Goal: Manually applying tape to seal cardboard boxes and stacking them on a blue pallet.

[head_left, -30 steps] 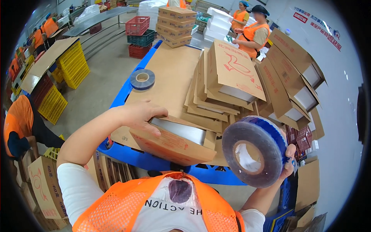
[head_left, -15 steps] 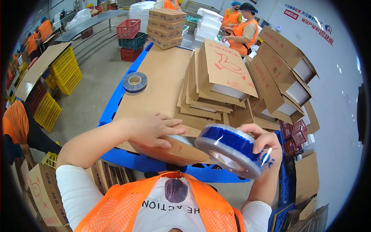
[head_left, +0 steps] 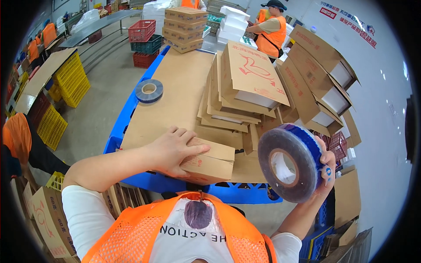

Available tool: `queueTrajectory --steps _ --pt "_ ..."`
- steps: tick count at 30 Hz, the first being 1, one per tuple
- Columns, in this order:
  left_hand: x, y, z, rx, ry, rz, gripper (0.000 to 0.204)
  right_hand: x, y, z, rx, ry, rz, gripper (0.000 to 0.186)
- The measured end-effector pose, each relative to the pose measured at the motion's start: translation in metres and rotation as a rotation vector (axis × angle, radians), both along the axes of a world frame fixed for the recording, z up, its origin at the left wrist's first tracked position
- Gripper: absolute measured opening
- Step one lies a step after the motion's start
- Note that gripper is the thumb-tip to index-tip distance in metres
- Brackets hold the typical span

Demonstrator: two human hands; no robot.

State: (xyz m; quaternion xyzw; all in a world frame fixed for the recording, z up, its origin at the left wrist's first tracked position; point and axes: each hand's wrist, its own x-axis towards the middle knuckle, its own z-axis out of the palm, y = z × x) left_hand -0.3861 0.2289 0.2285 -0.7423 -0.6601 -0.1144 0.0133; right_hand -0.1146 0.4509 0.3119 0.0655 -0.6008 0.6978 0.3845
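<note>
A brown cardboard box point(head_left: 212, 163) lies at the near edge of the cardboard-covered table. My left hand point(head_left: 173, 151) is bent over its left part, fingers on the top and thumb stretched along the lid. At the right I hold up a large roll of packing tape point(head_left: 268, 164), clear with a blue outer band. Its flat side and hollow core face left. My right hand point(head_left: 326, 164) grips the roll's right rim, most of the fingers hidden behind it. Another tape roll point(head_left: 149, 91) rests flat near the table's left edge.
Open-flapped cartons point(head_left: 252, 76) with white contents are stacked on the table's right side, others point(head_left: 315, 83) lean behind them. Closed boxes point(head_left: 184, 28) stand at the far end. A blue rim point(head_left: 115, 131) edges the table. Co-workers point(head_left: 272, 33) in orange vests stand farther off.
The tape roll has moved right in my right hand and turned its flat side toward the left. The box's lid flap now lies down, with my left hand gripping over it.
</note>
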Motion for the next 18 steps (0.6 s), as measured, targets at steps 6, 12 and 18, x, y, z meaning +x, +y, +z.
queueTrajectory --steps 6,12,18 --pt "0.002 0.010 0.003 0.008 -0.082 0.149 0.072 0.001 -0.003 0.006 -0.035 0.083 -0.044 0.022" --pt "0.011 0.042 -0.002 0.047 -0.045 0.173 0.079 -0.035 -0.018 0.017 -0.020 0.106 -0.018 0.023" --pt "-0.005 0.035 -0.009 0.010 -0.118 0.127 0.087 -0.109 0.016 0.006 0.030 -0.481 0.344 0.021"
